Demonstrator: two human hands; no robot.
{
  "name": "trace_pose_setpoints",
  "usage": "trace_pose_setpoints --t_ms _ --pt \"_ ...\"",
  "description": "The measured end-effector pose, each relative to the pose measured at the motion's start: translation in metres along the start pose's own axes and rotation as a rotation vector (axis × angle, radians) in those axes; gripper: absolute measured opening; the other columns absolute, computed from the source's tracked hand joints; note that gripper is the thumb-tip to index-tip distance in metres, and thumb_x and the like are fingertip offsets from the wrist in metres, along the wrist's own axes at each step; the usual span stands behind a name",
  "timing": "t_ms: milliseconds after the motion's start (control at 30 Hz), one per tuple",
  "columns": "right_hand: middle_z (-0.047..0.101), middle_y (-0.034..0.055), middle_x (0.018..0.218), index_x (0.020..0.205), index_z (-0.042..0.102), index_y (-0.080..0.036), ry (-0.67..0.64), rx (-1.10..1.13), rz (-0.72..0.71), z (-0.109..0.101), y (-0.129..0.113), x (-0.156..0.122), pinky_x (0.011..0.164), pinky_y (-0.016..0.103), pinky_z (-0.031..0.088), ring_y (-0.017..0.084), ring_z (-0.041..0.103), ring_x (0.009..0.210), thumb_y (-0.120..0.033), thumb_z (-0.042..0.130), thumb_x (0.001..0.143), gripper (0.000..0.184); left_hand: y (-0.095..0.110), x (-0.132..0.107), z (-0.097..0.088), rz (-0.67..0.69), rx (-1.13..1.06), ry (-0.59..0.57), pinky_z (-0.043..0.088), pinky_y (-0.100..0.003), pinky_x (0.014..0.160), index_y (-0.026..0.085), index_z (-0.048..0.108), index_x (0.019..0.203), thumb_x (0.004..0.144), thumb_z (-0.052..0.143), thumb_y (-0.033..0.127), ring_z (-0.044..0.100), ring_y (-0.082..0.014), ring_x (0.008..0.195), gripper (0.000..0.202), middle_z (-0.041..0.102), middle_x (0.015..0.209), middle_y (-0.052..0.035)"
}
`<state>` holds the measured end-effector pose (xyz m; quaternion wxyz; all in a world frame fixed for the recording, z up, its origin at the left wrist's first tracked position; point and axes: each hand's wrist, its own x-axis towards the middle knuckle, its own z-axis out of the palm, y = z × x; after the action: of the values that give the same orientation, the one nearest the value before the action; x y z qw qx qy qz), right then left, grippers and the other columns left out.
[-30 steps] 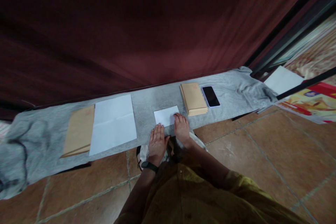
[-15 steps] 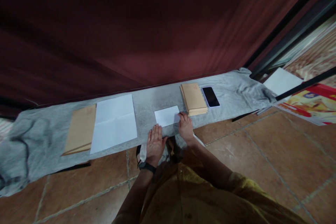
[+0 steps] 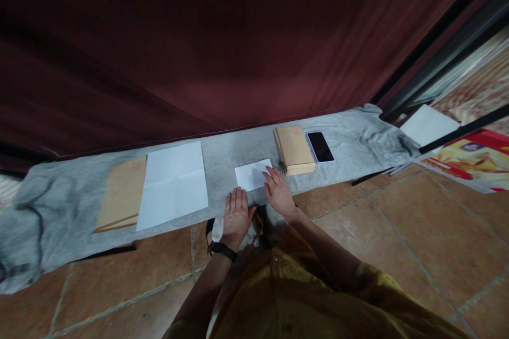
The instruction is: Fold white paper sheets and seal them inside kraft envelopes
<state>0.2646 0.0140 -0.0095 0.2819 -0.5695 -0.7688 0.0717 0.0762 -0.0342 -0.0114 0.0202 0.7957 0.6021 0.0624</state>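
Observation:
A small folded white paper (image 3: 250, 175) lies on a long grey cloth-covered bench (image 3: 222, 156). My right hand (image 3: 277, 190) lies flat with its fingers spread on the paper's right part. My left hand (image 3: 236, 213), with a black wristband, rests flat and open on the bench's near edge just below the paper's left corner. Neither hand grips anything.
A stack of brown envelopes (image 3: 294, 149) and a dark phone (image 3: 320, 146) lie right of the folded paper. To the left are an unfolded white sheet (image 3: 173, 184) and another brown envelope (image 3: 122, 193). A dark red curtain hangs behind. A tiled floor lies below.
My right hand slid from the paper's right edge leftward onto the paper, fingers spread. My left hand stayed flat at the bench edge.

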Motion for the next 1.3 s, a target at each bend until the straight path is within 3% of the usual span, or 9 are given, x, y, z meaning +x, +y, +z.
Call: trace_pose_setpoints --t_ms 233,433,633,800,1067,1300 --pt "0.043 0.0134 0.158 0.145 0.053 -0.014 -0.117 -0.074 -0.04 0.018 0.001 0.025 0.121 0.049 0.032 0.026 0.037 0.148 -0.024 0.044 0.104 0.043 0.003 -0.001 -0.006 -0.002 0.01 -0.012 0.025 -0.052 0.125 0.002 0.042 0.149 0.099 0.043 0.038 0.034 -0.0324 0.15 0.061 0.042 0.157 -0.0239" --pt "0.047 0.0131 0.156 0.145 0.053 -0.016 -0.134 -0.112 -0.038 0.023 0.007 0.026 0.121 0.047 0.03 0.025 0.04 0.146 -0.027 0.045 0.105 0.043 0.009 0.003 -0.012 -0.036 0.018 0.017 0.025 -0.052 0.125 0.003 0.05 0.144 0.101 0.038 0.036 0.039 -0.0322 0.148 0.055 0.047 0.153 -0.0232" --pt "0.045 0.0134 0.157 0.147 0.052 -0.014 -0.157 -0.152 -0.045 0.023 0.007 0.025 0.122 0.048 0.029 0.026 0.039 0.147 -0.027 0.04 0.106 0.045 0.022 0.03 -0.01 0.02 -0.059 0.114 0.026 -0.051 0.126 0.006 0.046 0.148 0.102 0.031 0.03 0.032 -0.0268 0.151 0.054 0.046 0.156 -0.0175" --pt "0.039 0.0128 0.16 0.151 0.047 -0.014 -0.21 -0.19 -0.076 0.023 0.011 0.024 0.123 0.046 0.026 0.026 0.034 0.149 -0.021 0.041 0.103 0.048 0.028 0.056 0.0 0.073 -0.08 0.098 0.022 -0.047 0.128 0.008 0.041 0.152 0.102 0.03 0.03 0.03 -0.0244 0.152 0.055 0.042 0.159 -0.0139" --pt "0.038 0.0149 0.161 0.151 0.047 -0.016 -0.169 -0.212 -0.059 0.03 0.012 0.022 0.121 0.047 0.027 0.029 0.034 0.149 -0.03 0.04 0.105 0.049 0.007 0.063 0.005 0.137 -0.047 0.004 0.021 -0.048 0.127 0.011 0.039 0.153 0.104 0.029 0.043 0.03 -0.0239 0.153 0.061 0.039 0.161 -0.0123" --pt "0.035 0.0182 0.162 0.152 0.047 -0.02 -0.12 -0.257 -0.002 0.036 0.011 0.023 0.117 0.05 0.031 0.032 0.035 0.148 -0.034 0.043 0.105 0.049 -0.004 0.066 0.005 0.178 -0.03 0.005 0.02 -0.049 0.127 0.013 0.037 0.155 0.104 0.03 0.047 0.025 -0.0238 0.154 0.062 0.035 0.163 -0.0119"
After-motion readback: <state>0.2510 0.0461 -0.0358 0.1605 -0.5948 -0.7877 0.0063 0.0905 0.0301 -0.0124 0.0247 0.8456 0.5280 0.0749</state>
